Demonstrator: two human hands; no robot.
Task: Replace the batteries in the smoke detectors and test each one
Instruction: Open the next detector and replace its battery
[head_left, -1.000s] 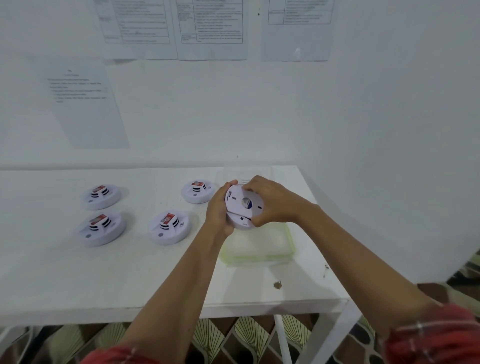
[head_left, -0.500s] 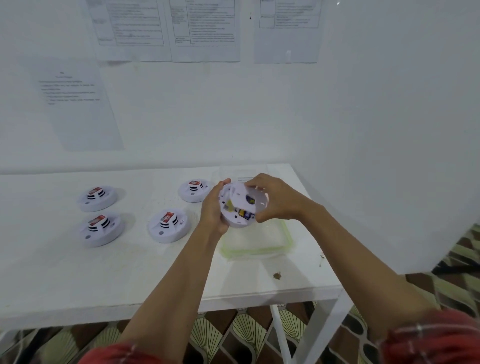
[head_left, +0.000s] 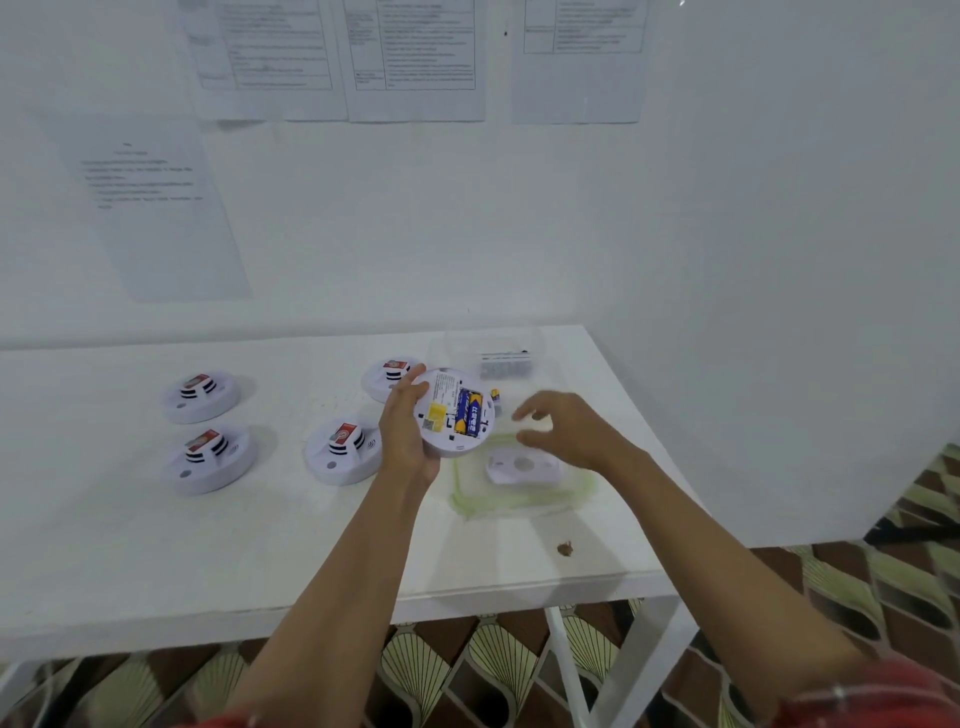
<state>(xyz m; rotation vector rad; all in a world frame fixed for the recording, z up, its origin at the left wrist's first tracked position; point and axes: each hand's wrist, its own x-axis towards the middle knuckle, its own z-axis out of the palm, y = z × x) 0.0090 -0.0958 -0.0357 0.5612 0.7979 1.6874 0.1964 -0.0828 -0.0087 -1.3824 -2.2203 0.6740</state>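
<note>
Cradling the opened smoke detector (head_left: 456, 413) at frame centre in the left hand (head_left: 405, 431), fingers curled round its left rim, underside tilted up toward the camera, probably for baring the blue-and-yellow batteries (head_left: 467, 413) to the other hand. Hovering the right hand (head_left: 566, 431) just right of it, fingers loosely bent and holding nothing, seemingly readying for a pinch on a cell. Resting the detached back plate (head_left: 524, 467) lower right of centre on the green-rimmed lid (head_left: 467, 499), likely for easy reach. Sharing the white table (head_left: 156, 561) with four shut units at left, the nearest closed detector (head_left: 343, 452) just beside the left wrist, and a clear tub (head_left: 488, 353) just above. Nothing visibly blocking the batteries.
</note>
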